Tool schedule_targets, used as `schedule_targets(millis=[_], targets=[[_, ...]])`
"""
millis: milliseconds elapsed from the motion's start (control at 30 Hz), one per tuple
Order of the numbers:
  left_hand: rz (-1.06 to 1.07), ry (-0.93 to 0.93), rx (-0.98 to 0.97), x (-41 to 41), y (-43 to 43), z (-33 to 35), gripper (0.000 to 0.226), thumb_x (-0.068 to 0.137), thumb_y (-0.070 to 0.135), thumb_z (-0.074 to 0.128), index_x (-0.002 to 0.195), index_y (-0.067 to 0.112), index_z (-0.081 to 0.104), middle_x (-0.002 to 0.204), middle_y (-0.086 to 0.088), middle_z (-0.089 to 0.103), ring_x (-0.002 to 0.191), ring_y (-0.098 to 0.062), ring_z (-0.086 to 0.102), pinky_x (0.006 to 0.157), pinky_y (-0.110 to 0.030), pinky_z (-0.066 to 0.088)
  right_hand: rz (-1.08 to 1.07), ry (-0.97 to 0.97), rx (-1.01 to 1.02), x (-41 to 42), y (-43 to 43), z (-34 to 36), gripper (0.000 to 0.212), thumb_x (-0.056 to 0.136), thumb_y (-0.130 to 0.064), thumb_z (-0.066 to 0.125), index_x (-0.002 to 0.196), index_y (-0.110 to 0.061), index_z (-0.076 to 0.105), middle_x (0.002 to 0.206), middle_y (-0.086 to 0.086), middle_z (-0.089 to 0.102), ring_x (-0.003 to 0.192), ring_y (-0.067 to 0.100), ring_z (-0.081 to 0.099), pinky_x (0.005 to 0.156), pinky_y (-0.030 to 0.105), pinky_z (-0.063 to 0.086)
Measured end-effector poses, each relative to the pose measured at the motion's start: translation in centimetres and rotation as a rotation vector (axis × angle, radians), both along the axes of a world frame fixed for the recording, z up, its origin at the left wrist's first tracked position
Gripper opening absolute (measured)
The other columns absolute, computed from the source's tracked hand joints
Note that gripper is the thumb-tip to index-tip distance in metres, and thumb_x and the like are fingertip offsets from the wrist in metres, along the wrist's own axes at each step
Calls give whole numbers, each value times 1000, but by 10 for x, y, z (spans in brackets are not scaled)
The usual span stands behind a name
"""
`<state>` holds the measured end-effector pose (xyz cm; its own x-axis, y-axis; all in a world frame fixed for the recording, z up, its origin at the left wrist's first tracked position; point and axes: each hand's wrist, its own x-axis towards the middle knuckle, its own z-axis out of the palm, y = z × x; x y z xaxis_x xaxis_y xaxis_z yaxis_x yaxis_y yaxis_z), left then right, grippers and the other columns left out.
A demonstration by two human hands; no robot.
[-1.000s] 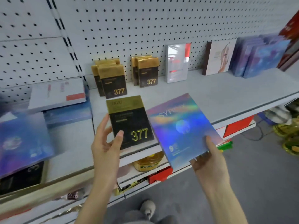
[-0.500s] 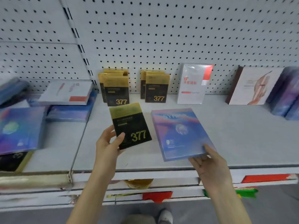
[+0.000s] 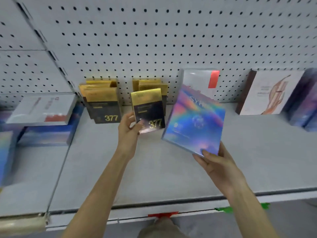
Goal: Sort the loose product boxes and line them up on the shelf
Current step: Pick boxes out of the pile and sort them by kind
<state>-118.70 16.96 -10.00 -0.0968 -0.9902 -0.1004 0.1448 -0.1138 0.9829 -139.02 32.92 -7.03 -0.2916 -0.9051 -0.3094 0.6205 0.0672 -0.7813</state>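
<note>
Shelf (image 3: 154, 172): grey board; both forearms reach over its near edge.
Right hand (image 3: 217, 167): thumb on top and fingers beneath, gripping the near corner of the holographic box (image 3: 195, 121), which is held tilted above the shelf, right of centre.
Left hand (image 3: 129, 129): pinching the lower left edge of the 377 box (image 3: 148, 110), which is black and gold and upright, just in front of the far row.
Far row, left to right: left gold stack (image 3: 103, 103), right gold stack (image 3: 154, 85) behind the 377 box, red-tab white box (image 3: 200, 79), drawing box (image 3: 269, 93), all leaning on the pegboard (image 3: 154, 40).
Far left: flat white box (image 3: 42, 109) lying on blue ones.

Grey pegboard wall (image 3: 154, 40) behind; grey shelf (image 3: 171, 177) below it; grey floor (image 3: 291, 225) underneath.
</note>
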Motion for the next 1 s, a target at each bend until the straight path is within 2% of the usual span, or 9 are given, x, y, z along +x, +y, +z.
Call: schedule_targets(millis=[167, 267, 367, 533, 600, 733, 800, 867, 1000], targets=[[26, -224, -102, -7, -30, -12, 35, 86, 1, 65, 115, 18, 54, 107, -2, 65, 96, -9, 62, 86, -25, 51, -27, 39, -6, -7, -1, -8, 65, 67, 6, 60, 130, -11, 54, 132, 9, 60, 118, 27, 61, 80, 33, 56], [121, -338, -134, -7, -38, -18, 38, 86, 7, 67, 122, 15, 57, 114, -1, 61, 92, 4, 57, 79, -8, 46, -70, 76, -9, -8, 1, -9, 63, 70, 7, 61, 129, -13, 55, 130, 6, 62, 114, 23, 63, 78, 33, 56], [166, -410, -178, -12, -43, -21, 39, 86, 11, 67, 124, 17, 57, 117, -2, 54, 94, -2, 56, 79, -4, 41, -88, 106, -27, -5, 0, -6, 53, 78, 2, 50, 126, -17, 57, 123, 1, 66, 110, 20, 65, 76, 31, 57], [196, -417, -213, -19, -45, -23, 41, 86, 9, 67, 125, 13, 53, 120, -5, 56, 101, -7, 53, 75, 1, 41, -101, 139, -16, -3, 0, -7, 57, 79, 1, 51, 133, -15, 53, 131, 4, 62, 116, 21, 61, 78, 32, 56], [199, -419, -223, -20, -44, -22, 41, 86, 8, 67, 124, 12, 52, 120, -6, 57, 103, -9, 54, 78, -1, 43, -105, 141, -18, -2, 1, -9, 56, 79, 2, 50, 131, -17, 54, 132, 5, 61, 117, 22, 61, 79, 32, 56], [179, -504, -224, -21, -35, -15, 45, 89, 13, 65, 129, 12, 44, 128, -6, 49, 116, -12, 49, 98, -23, 45, -102, 150, -16, -4, 6, -10, 55, 82, 1, 50, 133, -18, 53, 134, 6, 59, 121, 26, 58, 90, 40, 54], [162, -656, -332, -21, -18, -8, 48, 92, 19, 61, 134, 12, 40, 134, -7, 41, 116, -3, 39, 96, -9, 32, -120, 139, 2, -7, 10, -11, 49, 84, -3, 50, 131, -16, 55, 132, 7, 60, 120, 28, 59, 88, 39, 55], [163, -670, -432, -22, 6, 2, 45, 93, 20, 58, 134, 12, 41, 134, -7, 39, 112, 2, 36, 89, 1, 28, -140, 121, 16, -10, 14, -11, 43, 85, -9, 51, 127, -14, 59, 129, 8, 63, 115, 27, 61, 80, 34, 57], [177, -581, -476, -37, 47, 13, 39, 94, 24, 53, 132, 15, 45, 130, -7, 43, 114, -10, 47, 96, -23, 40, -166, 137, 20, -24, 26, -12, 40, 83, -11, 61, 122, -18, 62, 122, 5, 66, 107, 21, 65, 76, 32, 56]])
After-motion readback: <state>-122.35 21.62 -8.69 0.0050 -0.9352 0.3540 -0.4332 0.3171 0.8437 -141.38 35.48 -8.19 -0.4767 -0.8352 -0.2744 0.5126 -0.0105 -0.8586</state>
